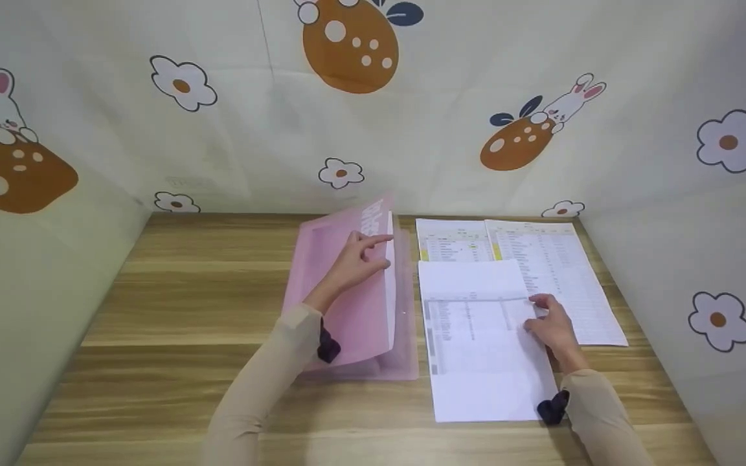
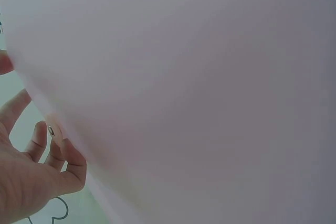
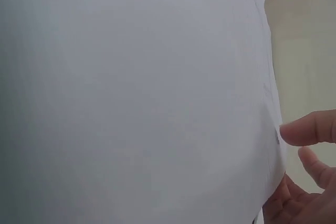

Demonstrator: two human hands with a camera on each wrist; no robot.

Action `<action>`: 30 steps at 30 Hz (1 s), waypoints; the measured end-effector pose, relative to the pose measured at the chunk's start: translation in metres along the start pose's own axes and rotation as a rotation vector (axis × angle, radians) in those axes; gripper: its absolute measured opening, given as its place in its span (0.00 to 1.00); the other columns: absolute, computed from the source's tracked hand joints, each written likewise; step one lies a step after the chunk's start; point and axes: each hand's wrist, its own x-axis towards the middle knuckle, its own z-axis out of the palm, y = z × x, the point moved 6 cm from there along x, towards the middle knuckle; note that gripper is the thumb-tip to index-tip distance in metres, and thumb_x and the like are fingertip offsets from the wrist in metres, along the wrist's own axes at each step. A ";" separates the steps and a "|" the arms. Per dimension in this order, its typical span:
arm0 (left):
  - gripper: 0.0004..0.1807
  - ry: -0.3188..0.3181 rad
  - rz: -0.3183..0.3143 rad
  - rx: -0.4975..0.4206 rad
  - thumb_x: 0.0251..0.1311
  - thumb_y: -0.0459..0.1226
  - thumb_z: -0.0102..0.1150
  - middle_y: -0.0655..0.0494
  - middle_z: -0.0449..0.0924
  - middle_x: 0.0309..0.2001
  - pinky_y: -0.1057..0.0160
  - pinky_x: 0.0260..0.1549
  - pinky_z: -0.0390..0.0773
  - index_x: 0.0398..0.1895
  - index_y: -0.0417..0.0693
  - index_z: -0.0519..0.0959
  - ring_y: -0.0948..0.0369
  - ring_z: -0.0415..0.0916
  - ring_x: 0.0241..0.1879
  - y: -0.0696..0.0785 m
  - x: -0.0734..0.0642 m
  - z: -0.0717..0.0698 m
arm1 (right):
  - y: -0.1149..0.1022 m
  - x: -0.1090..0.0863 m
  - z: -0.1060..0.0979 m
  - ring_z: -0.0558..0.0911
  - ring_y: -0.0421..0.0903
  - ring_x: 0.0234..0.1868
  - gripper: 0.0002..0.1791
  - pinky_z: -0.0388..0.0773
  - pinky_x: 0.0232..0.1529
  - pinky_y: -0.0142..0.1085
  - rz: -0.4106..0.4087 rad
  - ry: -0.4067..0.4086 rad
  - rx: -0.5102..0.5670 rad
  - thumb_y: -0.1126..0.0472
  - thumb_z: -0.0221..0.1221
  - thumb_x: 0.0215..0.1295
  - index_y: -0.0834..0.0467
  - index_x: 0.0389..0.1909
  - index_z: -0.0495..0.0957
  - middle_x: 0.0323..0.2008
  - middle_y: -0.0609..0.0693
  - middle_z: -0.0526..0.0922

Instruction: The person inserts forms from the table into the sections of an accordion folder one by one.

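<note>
A pink plastic folder (image 1: 311, 272) lies on the table with its cover partly raised. My left hand (image 1: 352, 262) grips the cover near its free right edge, thumb and index finger at that edge. In the left wrist view the pale cover (image 2: 199, 87) fills most of the picture, with fingers around its edge and a small metal snap (image 2: 51, 130) among them. White paper (image 1: 390, 291) shows along the folder's opening. To the right, my right hand (image 1: 555, 327) pinches the right edge of a printed white sheet (image 1: 483, 382); the right wrist view shows the thumb at the sheet's curved edge.
Two more printed sheets, a left one (image 1: 451, 228) and a right one (image 1: 583, 285), lie behind and partly under the held paper. The wood-grain table (image 1: 172, 310) meets a patterned curtain (image 1: 250, 142) at the back and sides.
</note>
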 end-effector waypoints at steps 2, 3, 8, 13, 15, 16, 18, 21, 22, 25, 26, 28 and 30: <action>0.25 0.001 0.004 0.000 0.45 0.37 0.60 0.47 0.59 0.37 0.64 0.27 0.60 0.53 0.52 0.74 0.57 0.57 0.30 0.001 0.000 0.000 | 0.000 -0.001 0.001 0.68 0.55 0.42 0.25 0.67 0.33 0.35 0.003 -0.003 -0.003 0.73 0.53 0.47 0.66 0.51 0.65 0.52 0.65 0.63; 0.25 0.002 0.005 0.002 0.45 0.37 0.60 0.47 0.59 0.36 0.64 0.27 0.60 0.53 0.52 0.74 0.57 0.57 0.29 0.001 0.000 0.000 | 0.001 -0.001 0.001 0.68 0.54 0.41 0.23 0.66 0.31 0.34 0.011 -0.005 -0.004 0.72 0.52 0.47 0.66 0.49 0.67 0.51 0.64 0.64; 0.25 0.002 -0.003 0.002 0.46 0.37 0.60 0.48 0.59 0.36 0.64 0.27 0.60 0.53 0.53 0.74 0.58 0.56 0.29 0.000 0.001 0.000 | 0.002 -0.002 0.000 0.68 0.52 0.39 0.20 0.64 0.27 0.29 0.056 -0.025 -0.004 0.70 0.51 0.50 0.66 0.47 0.73 0.46 0.63 0.69; 0.26 -0.008 -0.010 -0.018 0.46 0.37 0.59 0.48 0.59 0.36 0.64 0.27 0.60 0.53 0.52 0.74 0.59 0.56 0.28 -0.001 0.000 0.001 | -0.003 -0.005 -0.001 0.69 0.49 0.33 0.22 0.65 0.25 0.29 0.056 -0.047 0.015 0.70 0.51 0.49 0.67 0.49 0.72 0.41 0.60 0.71; 0.26 -0.008 -0.014 -0.026 0.45 0.37 0.59 0.49 0.58 0.36 0.65 0.27 0.60 0.53 0.52 0.74 0.59 0.56 0.28 -0.002 0.000 0.001 | -0.006 -0.006 -0.003 0.70 0.48 0.31 0.23 0.65 0.25 0.30 0.027 -0.051 0.014 0.71 0.51 0.48 0.68 0.50 0.71 0.39 0.60 0.72; 0.26 -0.008 -0.014 -0.031 0.45 0.37 0.59 0.49 0.58 0.36 0.65 0.27 0.60 0.53 0.52 0.74 0.59 0.56 0.28 -0.002 0.000 0.001 | -0.008 -0.007 -0.004 0.70 0.48 0.30 0.24 0.66 0.26 0.31 0.012 -0.057 0.011 0.71 0.51 0.49 0.68 0.51 0.70 0.39 0.61 0.73; 0.26 -0.008 -0.010 -0.031 0.45 0.37 0.59 0.49 0.58 0.36 0.65 0.27 0.60 0.53 0.52 0.74 0.59 0.55 0.28 -0.001 0.000 0.001 | -0.010 -0.009 -0.006 0.70 0.47 0.29 0.25 0.66 0.25 0.32 -0.010 -0.073 0.010 0.71 0.50 0.50 0.67 0.53 0.69 0.41 0.61 0.72; 0.26 -0.011 -0.008 -0.027 0.45 0.37 0.59 0.49 0.58 0.36 0.65 0.27 0.60 0.53 0.53 0.74 0.59 0.55 0.28 -0.001 0.000 0.001 | -0.014 -0.012 -0.009 0.70 0.49 0.29 0.26 0.67 0.24 0.34 -0.069 -0.102 -0.001 0.72 0.48 0.51 0.66 0.56 0.66 0.49 0.62 0.68; 0.26 -0.013 -0.007 -0.026 0.46 0.37 0.59 0.49 0.58 0.36 0.65 0.27 0.60 0.53 0.52 0.74 0.59 0.55 0.28 -0.001 0.000 0.001 | -0.016 -0.013 -0.010 0.71 0.50 0.31 0.27 0.68 0.26 0.35 -0.096 -0.110 -0.010 0.73 0.48 0.51 0.65 0.56 0.65 0.52 0.63 0.66; 0.26 -0.011 -0.011 -0.020 0.45 0.37 0.59 0.49 0.58 0.36 0.65 0.26 0.60 0.53 0.53 0.74 0.59 0.55 0.28 -0.002 0.000 0.001 | -0.023 -0.017 -0.014 0.73 0.57 0.40 0.27 0.70 0.33 0.38 -0.202 -0.121 -0.038 0.75 0.48 0.51 0.66 0.57 0.64 0.58 0.64 0.61; 0.26 -0.010 -0.012 -0.020 0.45 0.37 0.59 0.49 0.58 0.35 0.65 0.26 0.60 0.53 0.53 0.74 0.59 0.55 0.28 -0.002 0.000 0.001 | -0.026 -0.018 -0.015 0.72 0.58 0.45 0.27 0.70 0.37 0.40 -0.234 -0.123 -0.039 0.75 0.48 0.51 0.66 0.57 0.64 0.59 0.64 0.59; 0.26 -0.006 -0.013 -0.020 0.45 0.37 0.59 0.49 0.58 0.35 0.65 0.26 0.60 0.53 0.53 0.74 0.59 0.55 0.27 -0.002 0.000 0.001 | -0.030 -0.020 -0.017 0.68 0.59 0.50 0.28 0.69 0.41 0.40 -0.286 -0.126 -0.020 0.77 0.48 0.51 0.66 0.57 0.64 0.60 0.64 0.58; 0.25 -0.003 -0.010 -0.020 0.45 0.37 0.59 0.49 0.58 0.35 0.65 0.26 0.60 0.53 0.53 0.74 0.59 0.55 0.27 -0.002 0.000 0.001 | -0.034 -0.022 -0.019 0.70 0.58 0.48 0.28 0.70 0.39 0.37 -0.315 -0.126 0.016 0.78 0.48 0.51 0.66 0.57 0.64 0.60 0.63 0.58</action>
